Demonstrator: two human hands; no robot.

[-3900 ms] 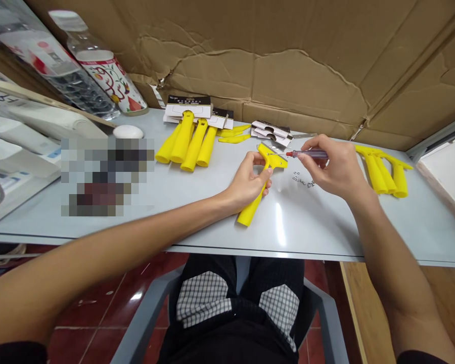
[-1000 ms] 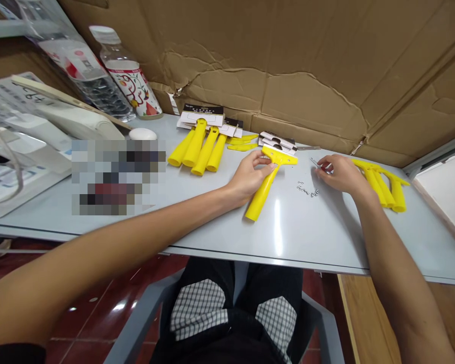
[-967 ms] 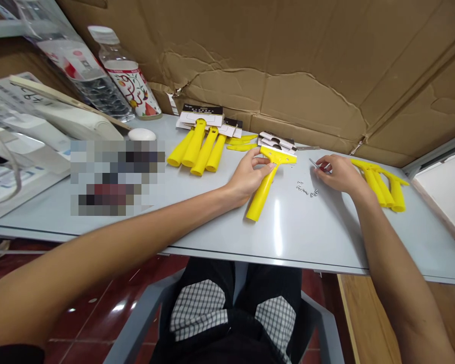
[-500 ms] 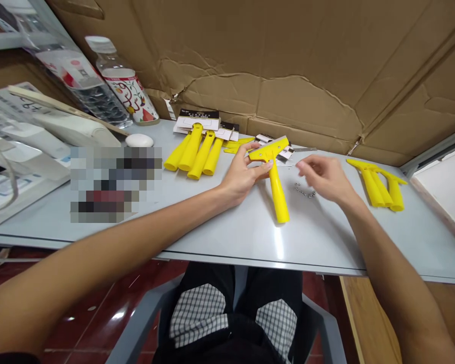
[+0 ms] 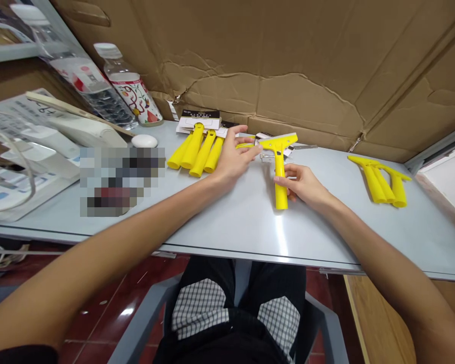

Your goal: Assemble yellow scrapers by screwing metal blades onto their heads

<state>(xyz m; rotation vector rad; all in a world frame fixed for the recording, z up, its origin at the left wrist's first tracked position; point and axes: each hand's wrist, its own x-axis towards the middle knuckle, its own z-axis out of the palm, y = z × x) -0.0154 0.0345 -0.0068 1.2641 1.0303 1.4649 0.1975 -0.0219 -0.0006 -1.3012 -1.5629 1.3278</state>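
Note:
A yellow T-shaped scraper [image 5: 279, 156] is upright in view near the middle, its wide head with a pale strip and screws at the top. My right hand [image 5: 302, 186] grips its handle from the right, thumb in front. Left of the scraper's head, my left hand [image 5: 236, 154] has its fingers spread and holds nothing; its fingertips are close to the head's left end. Behind the hands lie carded packets [image 5: 266, 157] and a thin metal piece [image 5: 305, 147]. Several yellow handles [image 5: 193, 149] with black-and-white cards lie left of my left hand.
More yellow scrapers [image 5: 381, 182] lie at the right. Two bottles [image 5: 134, 98], a white oval object [image 5: 144, 141] and white devices [image 5: 87, 129] stand at the left. Cardboard [image 5: 307, 60] rises behind the grey table [image 5: 220, 222]. Part of the left side is pixelated.
My left hand has let go of the scraper's head and moved slightly left. My right hand, formerly apart from it, now holds the handle. The scraper has shifted slightly right.

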